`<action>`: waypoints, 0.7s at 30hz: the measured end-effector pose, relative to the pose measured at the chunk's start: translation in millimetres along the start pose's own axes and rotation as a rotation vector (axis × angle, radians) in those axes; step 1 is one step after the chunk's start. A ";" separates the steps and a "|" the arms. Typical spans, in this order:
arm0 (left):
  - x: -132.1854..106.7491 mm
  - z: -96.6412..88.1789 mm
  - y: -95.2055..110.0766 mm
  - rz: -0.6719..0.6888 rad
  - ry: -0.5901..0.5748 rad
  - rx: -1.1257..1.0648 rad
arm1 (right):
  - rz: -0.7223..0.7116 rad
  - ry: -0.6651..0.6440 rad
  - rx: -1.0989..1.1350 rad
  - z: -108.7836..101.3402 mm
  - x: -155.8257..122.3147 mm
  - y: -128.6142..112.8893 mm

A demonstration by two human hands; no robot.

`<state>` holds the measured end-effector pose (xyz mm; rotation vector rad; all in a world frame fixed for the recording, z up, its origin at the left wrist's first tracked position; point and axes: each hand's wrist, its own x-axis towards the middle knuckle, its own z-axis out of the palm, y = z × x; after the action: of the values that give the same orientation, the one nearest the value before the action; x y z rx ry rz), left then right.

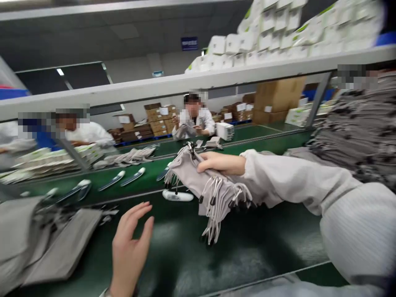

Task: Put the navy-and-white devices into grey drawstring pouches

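The right hand (221, 162) lies closed over a bunch of gray drawstring pouches (198, 181), soft cloth with white cords (212, 227) and black tips (213, 201) dangling, and seems to grip it just above the green belt (247, 247). The left hand (131, 247) hangs open, fingers spread, holding nothing, near a flat pouch (63, 243). White boxes (272, 37) stack on the shelf (198, 78) above; their green-marked labels (303, 29) and a blue wall sign (189, 43) are too blurred to read.
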<state>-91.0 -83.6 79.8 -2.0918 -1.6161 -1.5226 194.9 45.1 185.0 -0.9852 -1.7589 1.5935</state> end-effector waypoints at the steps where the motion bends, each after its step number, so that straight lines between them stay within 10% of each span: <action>1: -5.5 -0.5 8.8 -0.036 0.055 -0.018 | 0.030 -0.064 0.077 25.4 15.9 19.6; 6: -35.5 25.7 7.0 -0.180 -0.068 0.028 | 0.148 -0.159 -0.180 102.4 60.8 102.9; 11: -56.1 45.5 -10.4 -0.271 -0.334 0.072 | 0.052 -0.027 -0.369 84.9 41.7 129.8; 21: -51.9 50.5 -22.2 -0.290 -0.427 0.137 | -0.088 -0.022 -0.511 84.0 7.6 163.1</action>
<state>-73.1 -79.4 6.3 -2.2967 -2.1786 -1.0262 146.7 6.6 12.1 -1.0960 -2.2496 1.1217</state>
